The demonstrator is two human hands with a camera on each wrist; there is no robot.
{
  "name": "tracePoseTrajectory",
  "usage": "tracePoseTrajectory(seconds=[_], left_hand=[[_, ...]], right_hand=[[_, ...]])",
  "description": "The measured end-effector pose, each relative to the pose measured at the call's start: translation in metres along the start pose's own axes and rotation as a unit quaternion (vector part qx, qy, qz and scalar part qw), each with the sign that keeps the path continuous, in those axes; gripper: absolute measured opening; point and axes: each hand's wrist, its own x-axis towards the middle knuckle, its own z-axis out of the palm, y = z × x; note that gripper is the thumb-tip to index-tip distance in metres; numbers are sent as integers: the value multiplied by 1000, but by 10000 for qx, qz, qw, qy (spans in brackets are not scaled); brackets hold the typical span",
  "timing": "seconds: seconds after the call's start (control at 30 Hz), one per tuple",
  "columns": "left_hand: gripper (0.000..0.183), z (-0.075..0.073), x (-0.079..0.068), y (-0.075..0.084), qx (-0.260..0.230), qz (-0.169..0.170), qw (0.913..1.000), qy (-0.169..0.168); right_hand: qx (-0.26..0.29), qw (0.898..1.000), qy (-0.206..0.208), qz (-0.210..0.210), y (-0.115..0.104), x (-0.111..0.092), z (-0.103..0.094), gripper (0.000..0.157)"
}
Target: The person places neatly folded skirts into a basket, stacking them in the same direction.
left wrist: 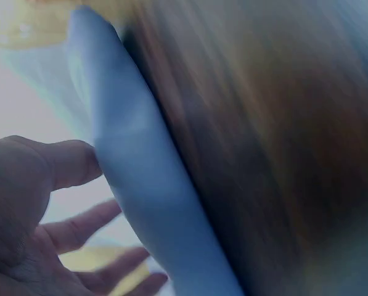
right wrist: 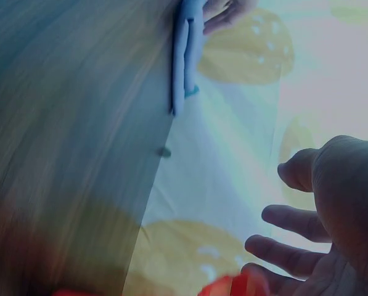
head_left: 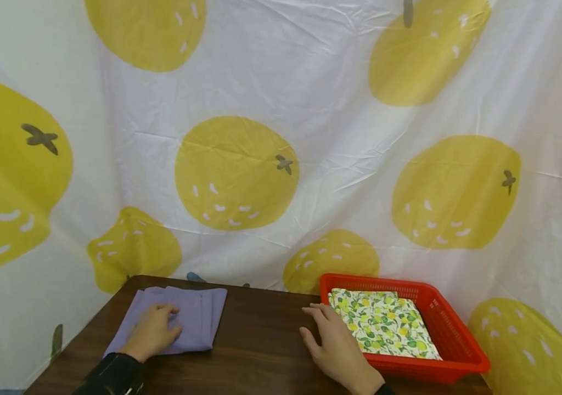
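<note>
A folded purple cloth lies at the left of the dark wooden table, with a seam line along its right part. My left hand is over its left half, fingers relaxed and spread; in the left wrist view the thumb and fingertips come right up to the surface of the cloth. My right hand hovers at the left side of a red plastic basket, fingers apart and nothing between them. Inside the basket lies a folded cloth with a lemon-and-leaf print.
Brown wood of the table shows between the two hands. Behind the table hangs a white curtain with large yellow fruit, close to the back edge. The basket's front right corner reaches near the table's right side.
</note>
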Motion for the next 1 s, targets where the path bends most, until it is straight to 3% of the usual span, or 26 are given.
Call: tracePoseTrajectory(seconds=[0.13, 0.27, 0.43, 0.7, 1.0], left_hand=[[73, -10, -7, -21, -77, -808, 9960, -375], [88, -12, -11, -33, -235, -1051, 9917, -705], [88, -8, -12, -34, -6, -910, 9929, -767], [85, -7, -15, -20, 148, -630, 9947, -805], [80, -4, -28, 1, 254, -287, 9950, -921]], right_hand=[[-127, 9990, -122, -413, -13, 6, 11, 40], [-47, 9976, -473, -496, -26, 10, 22, 41], [91, 9957, -733, -561, -43, 15, 38, 41], [177, 9913, -1052, -766, -64, 25, 71, 41], [88, 9711, -2213, -890, -81, 31, 103, 47]])
